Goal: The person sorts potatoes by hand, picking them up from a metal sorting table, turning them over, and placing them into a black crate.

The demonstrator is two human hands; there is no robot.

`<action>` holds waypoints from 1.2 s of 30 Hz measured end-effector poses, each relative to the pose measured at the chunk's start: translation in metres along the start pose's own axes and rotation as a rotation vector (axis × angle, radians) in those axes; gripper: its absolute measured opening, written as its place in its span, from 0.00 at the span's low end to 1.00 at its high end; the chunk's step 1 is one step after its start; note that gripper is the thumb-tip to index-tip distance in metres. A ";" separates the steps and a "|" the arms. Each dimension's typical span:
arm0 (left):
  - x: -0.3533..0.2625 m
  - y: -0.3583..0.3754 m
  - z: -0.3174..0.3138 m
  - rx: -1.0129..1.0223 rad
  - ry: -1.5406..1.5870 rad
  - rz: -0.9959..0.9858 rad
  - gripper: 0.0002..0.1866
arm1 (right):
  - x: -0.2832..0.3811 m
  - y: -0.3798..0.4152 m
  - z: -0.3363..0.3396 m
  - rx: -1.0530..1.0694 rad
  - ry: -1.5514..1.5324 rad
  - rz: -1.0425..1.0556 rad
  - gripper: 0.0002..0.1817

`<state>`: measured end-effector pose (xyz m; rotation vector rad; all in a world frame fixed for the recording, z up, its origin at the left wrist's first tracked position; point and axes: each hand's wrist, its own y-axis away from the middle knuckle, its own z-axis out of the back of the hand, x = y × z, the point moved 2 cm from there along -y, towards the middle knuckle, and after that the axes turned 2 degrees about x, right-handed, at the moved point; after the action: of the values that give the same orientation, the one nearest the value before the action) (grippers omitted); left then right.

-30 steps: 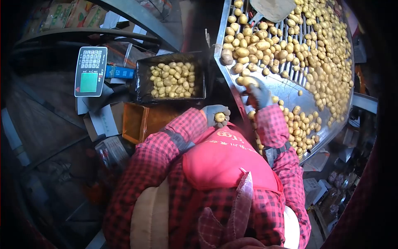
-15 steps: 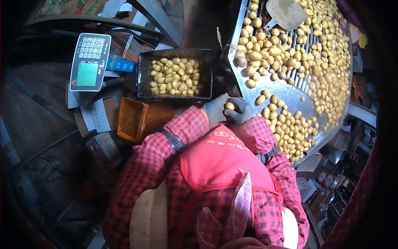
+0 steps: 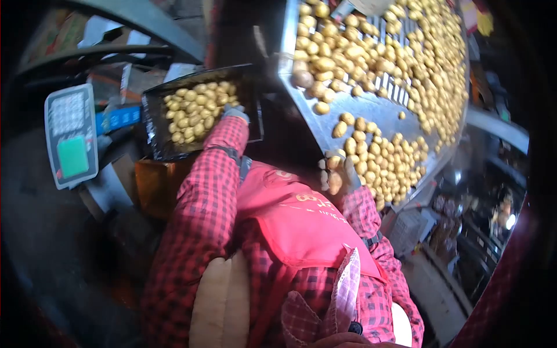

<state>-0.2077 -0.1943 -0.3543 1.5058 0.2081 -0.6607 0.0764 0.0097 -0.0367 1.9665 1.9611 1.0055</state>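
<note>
As the loose potatoes lie bunched near the close edge of the metal tray, on the person's right, I take it that the edge keeps them gathered within easy reach; a denser spread covers the slatted part farther up. Just beside that edge I have the right hand, gloved in grey, its fingers curled into a cup around at least one potato — blur keeps me from counting more. A cupped hold like that probably stops round things slipping without any hard pinch.

On the other side, more potatoes sit heaped in the black-lined box, whose walls likely keep them from rolling away. The left hand is inside its right end, at the heap, with the back of the glove towards my camera; the fingers are hidden, so I can't tell how far open it is or whether it grips anything. The box's open top and nearness suit a straight reach.

Farther out, I see an orange crate just below the box, a keypad unit with a green display to its left — turned sideways in my view — and a scoop at the tray's far end.
</note>
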 end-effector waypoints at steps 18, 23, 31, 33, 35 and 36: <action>-0.125 0.197 0.006 0.342 -0.524 -0.913 0.12 | 0.020 -0.028 0.008 0.030 -0.304 0.131 0.20; -0.163 0.346 -0.107 0.951 -0.692 -1.140 0.11 | 0.054 0.002 -0.045 0.043 -0.239 0.125 0.24; -0.160 0.393 -0.194 1.327 -0.892 -1.026 0.09 | 0.064 0.032 0.047 0.213 -0.522 0.376 0.24; -0.155 0.389 -0.199 1.290 -0.904 -0.824 0.08 | 0.093 0.087 0.042 0.041 -0.374 0.454 0.23; -0.148 0.381 -0.202 1.253 -0.865 -0.732 0.08 | 0.105 0.115 0.076 0.144 -0.394 0.582 0.23; -0.148 0.377 -0.201 1.230 -0.843 -0.724 0.08 | 0.111 0.121 0.107 -0.071 -0.384 0.732 0.21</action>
<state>-0.0772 0.0132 0.0260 2.1027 -0.4188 -2.2116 0.2242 0.1353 -0.0116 2.6475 0.9986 0.7123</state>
